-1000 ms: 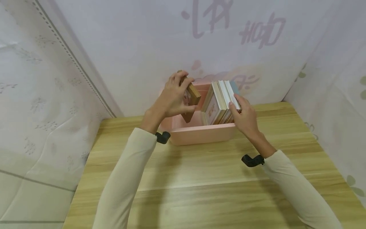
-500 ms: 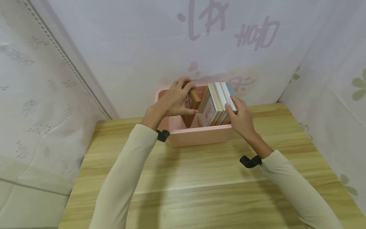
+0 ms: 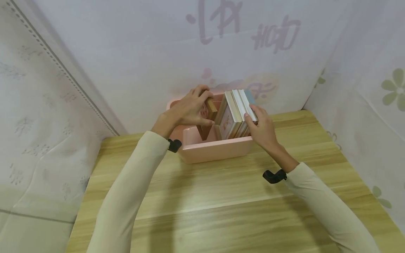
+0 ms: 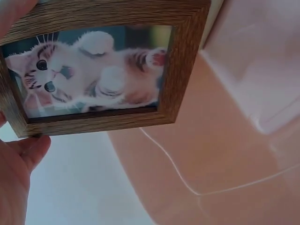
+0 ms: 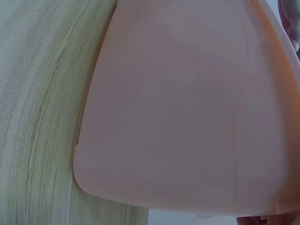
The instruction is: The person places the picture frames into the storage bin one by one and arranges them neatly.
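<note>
My left hand (image 3: 186,111) grips a brown wooden picture frame (image 3: 211,108) by its edges, tilted inside the left part of a pink plastic bin (image 3: 218,150). In the left wrist view, the picture frame (image 4: 187,65) shows a kitten photo, with a thumb and fingertips at its edges. Several picture frames (image 3: 235,110), with cream, white and blue edges, stand leaning side by side in the bin's right part. My right hand (image 3: 265,128) holds their right end, its thumb on a white edge. The right wrist view mostly shows the bin's outer wall (image 5: 173,108).
The bin stands on a wood-grain table (image 3: 234,203) near its back edge. Directly behind it hangs a pale printed cloth (image 3: 152,59), with more cloth at both sides. A black wrist camera (image 3: 274,176) sits below the right hand.
My left hand has lowered the brown picture frame deeper into the bin. The right hand stays on the other picture frames. The head view has shifted slightly.
</note>
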Demonstrator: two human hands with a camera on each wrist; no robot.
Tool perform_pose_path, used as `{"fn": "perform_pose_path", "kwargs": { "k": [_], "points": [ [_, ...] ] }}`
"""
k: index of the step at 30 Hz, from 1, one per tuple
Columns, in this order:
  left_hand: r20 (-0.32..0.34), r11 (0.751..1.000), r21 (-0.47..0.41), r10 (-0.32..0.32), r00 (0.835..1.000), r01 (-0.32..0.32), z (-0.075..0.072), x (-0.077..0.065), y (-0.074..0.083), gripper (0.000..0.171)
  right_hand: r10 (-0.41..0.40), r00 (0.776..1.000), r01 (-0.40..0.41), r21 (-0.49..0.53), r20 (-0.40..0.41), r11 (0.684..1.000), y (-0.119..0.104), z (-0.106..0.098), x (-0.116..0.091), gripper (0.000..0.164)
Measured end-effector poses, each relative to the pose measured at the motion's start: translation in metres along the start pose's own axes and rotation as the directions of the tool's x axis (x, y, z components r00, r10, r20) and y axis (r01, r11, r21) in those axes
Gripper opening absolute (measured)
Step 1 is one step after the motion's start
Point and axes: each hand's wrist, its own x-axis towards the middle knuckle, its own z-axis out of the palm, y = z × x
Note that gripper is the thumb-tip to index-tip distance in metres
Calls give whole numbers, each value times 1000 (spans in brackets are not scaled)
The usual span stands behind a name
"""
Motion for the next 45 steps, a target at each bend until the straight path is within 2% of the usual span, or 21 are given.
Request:
{"fn": "perform_pose_path", "kwargs": {
  "k": [7, 16, 24, 33, 40, 45],
  "points": [
    [10, 999, 28, 38, 999, -39, -1, 11, -3, 84, -4, 1000, 4, -2, 10, 1000, -3, 1, -4, 58],
    [114, 1000, 25, 3, 994, -5, 4, 18, -5, 82, -19, 1000, 19, -9, 3, 1000, -5, 2, -10, 56],
    [271, 996, 79, -49, 961, 29, 11, 18, -3, 79, -19, 1000, 19, 5, 2, 1000, -11, 2, -15, 56],
    [295, 996, 83, -49, 954, 25, 14, 21, 4, 76, -23, 1000, 23, 26, 4, 999, -16, -1, -18, 56],
    [379, 994, 97, -78, 922, 44, 15, 27, 7, 71, -15, 1000, 15, 26, -8, 1000, -18, -4, -18, 55],
    [422, 995, 62, -96, 902, 77, 19, 28, 10, 64, -5, 1000, 5, 21, -1, 1000, -19, -5, -20, 56]
  ]
}}
